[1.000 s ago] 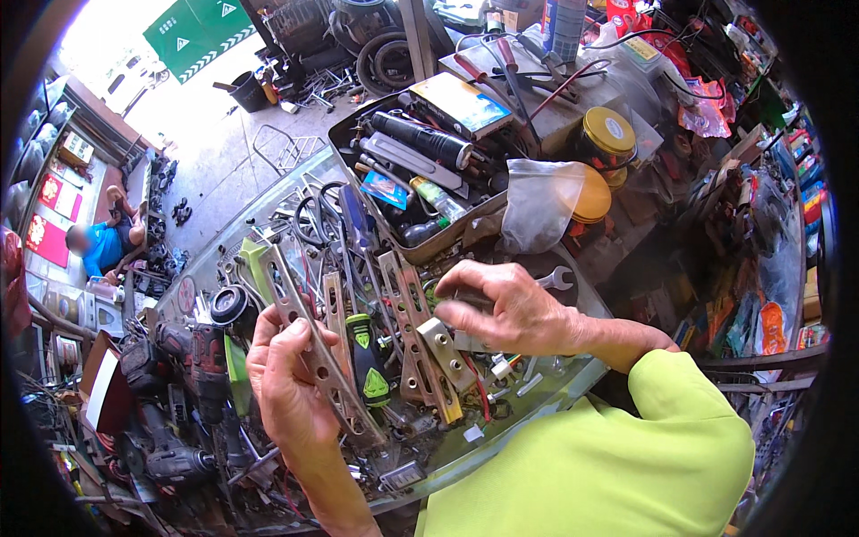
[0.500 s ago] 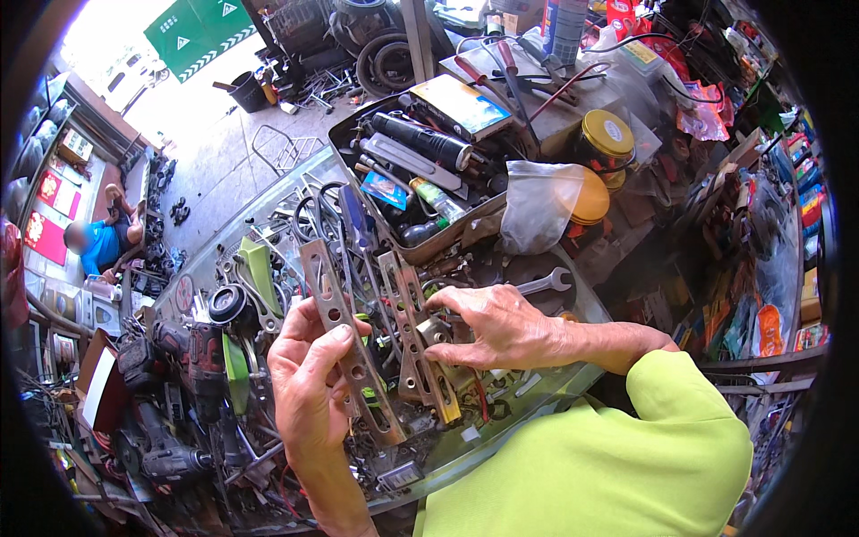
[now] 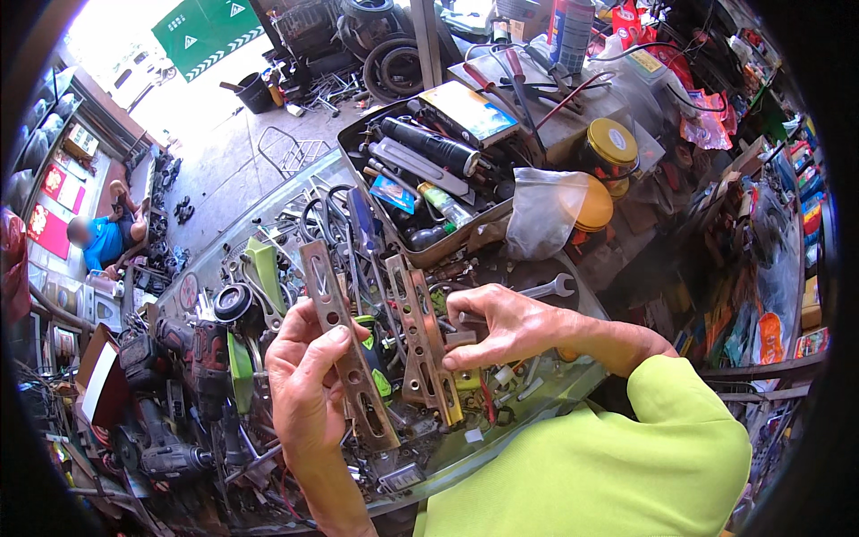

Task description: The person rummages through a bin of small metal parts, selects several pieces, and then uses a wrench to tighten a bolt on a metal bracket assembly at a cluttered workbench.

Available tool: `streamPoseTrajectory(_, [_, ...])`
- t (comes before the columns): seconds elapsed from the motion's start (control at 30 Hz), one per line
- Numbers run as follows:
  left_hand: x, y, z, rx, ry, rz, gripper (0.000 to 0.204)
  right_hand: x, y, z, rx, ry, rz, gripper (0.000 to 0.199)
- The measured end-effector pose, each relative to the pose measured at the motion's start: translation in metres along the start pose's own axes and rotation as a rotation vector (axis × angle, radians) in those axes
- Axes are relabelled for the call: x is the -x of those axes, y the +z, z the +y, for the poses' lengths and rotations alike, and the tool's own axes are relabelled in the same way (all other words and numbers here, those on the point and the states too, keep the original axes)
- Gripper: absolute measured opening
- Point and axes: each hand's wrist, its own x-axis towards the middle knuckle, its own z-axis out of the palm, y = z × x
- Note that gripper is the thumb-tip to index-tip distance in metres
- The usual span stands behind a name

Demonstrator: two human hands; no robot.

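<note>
My left hand (image 3: 304,371) pinches a long, worn metal bar (image 3: 349,358) between thumb and fingers. Round holes and slots run along the bar, which is held tilted over the bench. Close to its right is a second perforated metal bar (image 3: 419,336) with a yellow lower end; whether the two are joined I cannot tell. My right hand (image 3: 501,327) is closed just right of this second bar, thumb and fingers round a small grey metal piece (image 3: 461,339), partly hidden. A combination wrench (image 3: 557,286) lies beyond the right hand.
Loose tools and parts cover the glass-topped bench (image 3: 573,394). An open case (image 3: 429,255) of tools stands beyond my hands. Power drills (image 3: 170,452) sit at left. Yellow-lidded tubs (image 3: 611,141) stand at far right. A person in blue (image 3: 106,242) sits at far left.
My right hand has drawn slightly right, away from the second bar, with the small metal piece. My left hand and its bar stay nearly still. The whole view has shifted slightly.
</note>
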Motion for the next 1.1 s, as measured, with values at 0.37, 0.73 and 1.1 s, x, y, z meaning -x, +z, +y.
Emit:
streamPoseTrajectory(0.37, [0.007, 0.016, -0.007, 0.051, -0.1, -0.135, 0.026, 0.007, -0.007, -0.002, -0.722, -0.006, 0.242, 0.032])
streamPoseTrajectory(0.73, [0.01, 0.029, -0.019, -0.049, -0.17, -0.129, 0.024, 0.009, -0.007, -0.012, -0.68, -0.158, 0.26, 0.029])
streamPoseTrajectory(1.1, [0.005, 0.024, -0.026, 0.013, -0.194, -0.081, 0.021, 0.006, -0.009, -0.003, -0.69, -0.133, 0.201, 0.025])
